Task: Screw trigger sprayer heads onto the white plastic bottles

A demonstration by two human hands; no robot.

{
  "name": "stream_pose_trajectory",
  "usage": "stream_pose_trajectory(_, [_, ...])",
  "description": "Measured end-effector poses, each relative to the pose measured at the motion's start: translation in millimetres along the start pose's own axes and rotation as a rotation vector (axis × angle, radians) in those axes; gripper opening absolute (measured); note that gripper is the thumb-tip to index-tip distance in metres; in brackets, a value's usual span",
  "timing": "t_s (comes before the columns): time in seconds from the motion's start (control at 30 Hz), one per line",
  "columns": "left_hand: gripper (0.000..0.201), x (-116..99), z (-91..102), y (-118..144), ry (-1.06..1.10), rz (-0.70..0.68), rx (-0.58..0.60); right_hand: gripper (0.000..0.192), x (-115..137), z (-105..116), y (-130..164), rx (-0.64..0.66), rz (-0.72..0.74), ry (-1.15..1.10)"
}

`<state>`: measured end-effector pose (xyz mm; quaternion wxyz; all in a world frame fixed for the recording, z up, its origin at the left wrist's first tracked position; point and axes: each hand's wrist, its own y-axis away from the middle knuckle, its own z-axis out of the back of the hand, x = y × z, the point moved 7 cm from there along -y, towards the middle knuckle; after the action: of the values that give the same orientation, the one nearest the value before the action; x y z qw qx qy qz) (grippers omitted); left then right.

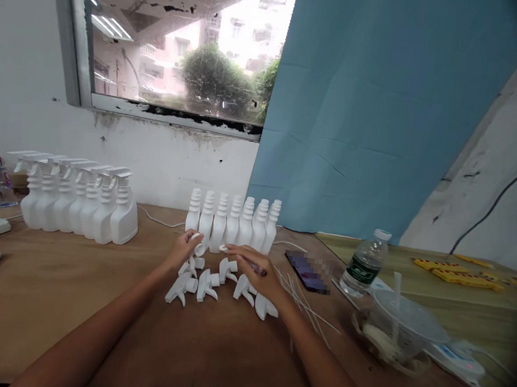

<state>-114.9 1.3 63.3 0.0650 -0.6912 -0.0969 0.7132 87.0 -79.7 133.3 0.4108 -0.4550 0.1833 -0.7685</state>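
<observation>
Left hand (184, 248) is closed on a trigger sprayer head (197, 244); right hand (254, 273) is laid open over loose sprayer heads (212, 284) on the tabletop (66, 302). Capless bottles (232, 221) just behind could be toppled by a nudge.

Before us runs a brown wooden table (43, 312), with a lighter yellowish tabletop (459, 301) adjoining it at right. In the upper left of the frame a window (182, 38) shows daylight, trees and buildings. A blue curtain (378, 107) hangs at upper centre. White walls (17, 69) look scuffed and peeling.
</observation>
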Motion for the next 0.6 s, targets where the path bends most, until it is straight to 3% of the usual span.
stream_pose_trajectory(0.13, [0.024,4.8,42.6,-15.3,-0.264,-0.035,-0.138,0.031,-51.5,33.3,9.3,-0.021,-0.421,0.069])
stream_pose_trajectory(0.2, [0.020,9.7,60.1,-21.2,-0.400,-0.012,-0.167,0.032,-73.9,42.3,15.0,-0.015,-0.517,0.086])
stream_pose_trajectory(0.4, [0.020,32.2,81.8,-30.6,-0.671,0.081,-0.141,0.040,-106.7,53.6,19.3,-0.113,-0.544,0.054])
stream_pose_trajectory(0.6, [0.025,36.8,67.5,-29.3,-0.768,-0.014,-0.124,0.051,-117.1,63.1,22.2,-0.224,-0.534,0.041])
